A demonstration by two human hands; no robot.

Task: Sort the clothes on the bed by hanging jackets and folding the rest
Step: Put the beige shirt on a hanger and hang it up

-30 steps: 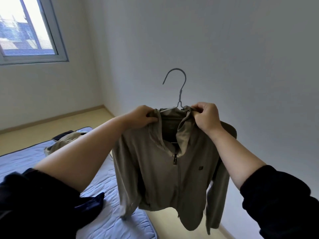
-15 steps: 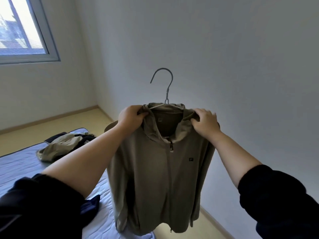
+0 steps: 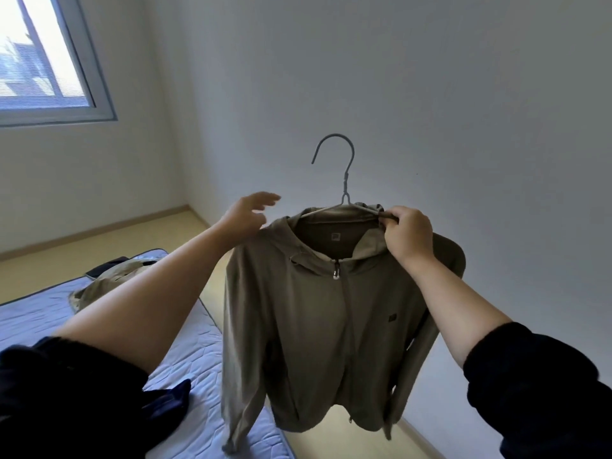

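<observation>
Right hand (image 3: 409,233) up high and clenched, thumb and fingers pinching the hood edge of the olive jacket (image 3: 314,326) at the neck; whether the wire arm of the grey hanger (image 3: 345,185) is caught in that pinch too, I cannot tell; the hook rises just to the left of this hand, free in the air, and the jacket hangs below it, zipped nearly to the top, sleeves dangling; left hand (image 3: 246,215) is loose and spread, fingers apart and lightly bent, gripping nothing, just beside the jacket's other shoulder, and contact there is unclear; down below the left forearm lies the bed (image 3: 198,352), a pale quilted mattress on the floor; beyond that forearm a crumpled khaki garment (image 3: 99,286) sits on it with a dark flat item (image 3: 106,265) behind; nearer the elbow, a navy cloth (image 3: 165,402) on the mattress; yellowish floor (image 3: 99,250) past the bed; a plain white wall (image 3: 430,94) behind both hands; a window (image 3: 99,77) far up to the left of the left hand.
</observation>
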